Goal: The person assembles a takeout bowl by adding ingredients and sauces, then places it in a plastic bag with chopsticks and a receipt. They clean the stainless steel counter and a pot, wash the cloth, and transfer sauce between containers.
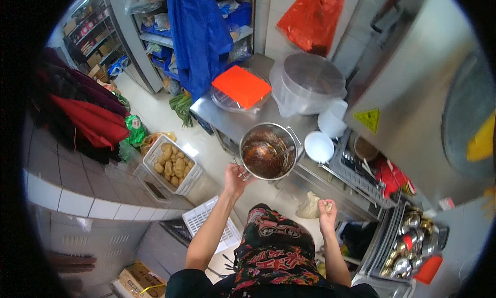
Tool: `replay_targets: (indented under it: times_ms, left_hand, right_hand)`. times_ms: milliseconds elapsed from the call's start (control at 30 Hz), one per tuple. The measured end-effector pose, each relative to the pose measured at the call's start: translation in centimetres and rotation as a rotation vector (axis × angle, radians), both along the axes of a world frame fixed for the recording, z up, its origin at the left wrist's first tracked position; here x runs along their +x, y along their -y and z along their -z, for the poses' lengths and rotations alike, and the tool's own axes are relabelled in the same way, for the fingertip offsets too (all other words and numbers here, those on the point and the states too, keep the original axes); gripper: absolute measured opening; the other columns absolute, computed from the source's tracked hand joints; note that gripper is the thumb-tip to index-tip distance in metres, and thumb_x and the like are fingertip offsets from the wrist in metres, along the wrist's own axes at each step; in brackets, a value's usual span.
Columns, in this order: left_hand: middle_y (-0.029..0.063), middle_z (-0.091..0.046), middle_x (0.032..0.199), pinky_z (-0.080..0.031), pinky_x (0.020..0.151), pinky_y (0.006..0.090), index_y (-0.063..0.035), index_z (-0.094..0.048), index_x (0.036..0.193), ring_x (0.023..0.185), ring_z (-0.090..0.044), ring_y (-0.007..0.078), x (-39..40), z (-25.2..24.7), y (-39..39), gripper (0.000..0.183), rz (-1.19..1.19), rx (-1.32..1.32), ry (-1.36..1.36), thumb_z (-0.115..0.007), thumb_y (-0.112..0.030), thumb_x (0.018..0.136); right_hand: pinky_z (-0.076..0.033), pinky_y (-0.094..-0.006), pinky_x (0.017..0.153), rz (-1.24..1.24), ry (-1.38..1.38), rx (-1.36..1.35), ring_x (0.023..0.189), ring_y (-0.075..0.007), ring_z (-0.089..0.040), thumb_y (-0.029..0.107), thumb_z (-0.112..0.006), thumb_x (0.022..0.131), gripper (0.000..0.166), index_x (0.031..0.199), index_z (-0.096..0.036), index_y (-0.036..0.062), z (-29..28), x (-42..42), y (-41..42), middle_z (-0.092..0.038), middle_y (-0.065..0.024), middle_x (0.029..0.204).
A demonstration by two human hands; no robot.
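My left hand [237,178] grips a side handle of a round stainless steel pot [268,151], tilted so that its inside shows. Dark brown residue coats the pot's wall and bottom, and what looks like a utensil lies within. The pot is at the near edge of a steel table [255,123]. My right hand [327,209] is closed on the gathered top of a bag or cloth with pale contents [309,207], hanging beside my apron. A white bowl [319,147] stands just right of the pot.
An orange-red board [242,86] lies on a round clear lid. Behind the bowl are stacked white containers [332,119] and a large lidded plastic tub [310,85]. A grey utensil basket [358,174] sits at right. A crate of potatoes [188,183] stands on the floor at left.
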State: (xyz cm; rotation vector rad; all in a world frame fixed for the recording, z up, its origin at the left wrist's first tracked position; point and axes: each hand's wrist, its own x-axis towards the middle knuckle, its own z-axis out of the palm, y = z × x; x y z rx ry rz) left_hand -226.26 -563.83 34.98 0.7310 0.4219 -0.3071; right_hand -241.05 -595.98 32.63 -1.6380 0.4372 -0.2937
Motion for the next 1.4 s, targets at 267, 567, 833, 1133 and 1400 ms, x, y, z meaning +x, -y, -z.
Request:
replay_targets:
  times_ms: [267, 567, 833, 1133, 1400]
  left_hand:
    - [0.0093, -0.057, 0.092, -0.047, 0.089, 0.0563, -0.0098, -0.054, 0.087, 0.096, -0.055, 0.0293, 13.2, 7.6, -0.1, 0.021, 0.118, -0.225, 0.021, -0.044, -0.028, 0.083]
    - [0.0070, -0.060, 0.096, -0.044, 0.088, 0.0442, -0.0086, -0.057, 0.091, 0.101, -0.055, 0.0292, 27.0, 16.3, -10.8, 0.047, 0.274, -0.146, -0.082, -0.050, -0.055, 0.090]
    - [0.0081, -0.056, 0.119, -0.042, 0.091, 0.0392, -0.0042, -0.043, 0.131, 0.108, -0.053, 0.0211, 46.0, 16.2, -20.5, 0.071, 0.150, 0.185, -0.351, -0.061, -0.055, 0.085]
    - [0.0058, -0.063, 0.113, -0.051, 0.086, 0.0345, -0.0054, -0.057, 0.116, 0.097, -0.063, 0.0197, 53.0, 17.7, -19.7, 0.032, 0.179, 0.173, -0.159, -0.063, -0.024, 0.090]
    - [0.0052, -0.063, 0.116, -0.047, 0.093, 0.0356, -0.0060, -0.056, 0.118, 0.104, -0.060, 0.0196, 52.8, 14.7, -19.2, 0.030, 0.371, 0.081, -0.165, -0.054, -0.024, 0.094]
  right_hand:
    - [-0.036, -0.0219, 0.060, 0.027, -0.046, 0.176, 0.069, -0.0052, -0.044, 0.022, -0.065, 0.091, 0.017, 0.089, -0.054, 0.0083, 1.6, 17.7, -2.3, -0.051, 0.0048, 0.076]
    - [-0.042, -0.0252, 0.072, 0.572, -0.185, 0.343, 0.080, -0.0087, -0.050, 0.030, -0.065, 0.090, 0.032, 0.102, -0.054, 0.0027, 5.6, 24.7, -6.2, -0.057, -0.0004, 0.088]
    - [-0.050, -0.0320, 0.075, 0.900, -0.128, 0.219, 0.082, -0.0138, -0.056, 0.031, -0.061, 0.093, 0.030, 0.102, -0.056, 0.0031, -6.6, 24.7, -10.8, -0.057, -0.0041, 0.091]
    - [-0.037, -0.0263, 0.061, 0.778, -0.088, 0.150, 0.062, -0.0106, -0.042, 0.028, -0.059, 0.092, 0.027, 0.076, -0.049, 0.0076, -13.8, 30.4, -16.7, -0.045, 0.0002, 0.068]
    - [-0.048, -0.0343, 0.090, 0.032, -0.267, -0.088, 0.105, -0.0245, -0.059, 0.003, -0.060, 0.085, 0.049, 0.131, -0.043, 0.0036, -12.4, 46.3, -28.3, -0.060, -0.0150, 0.110]
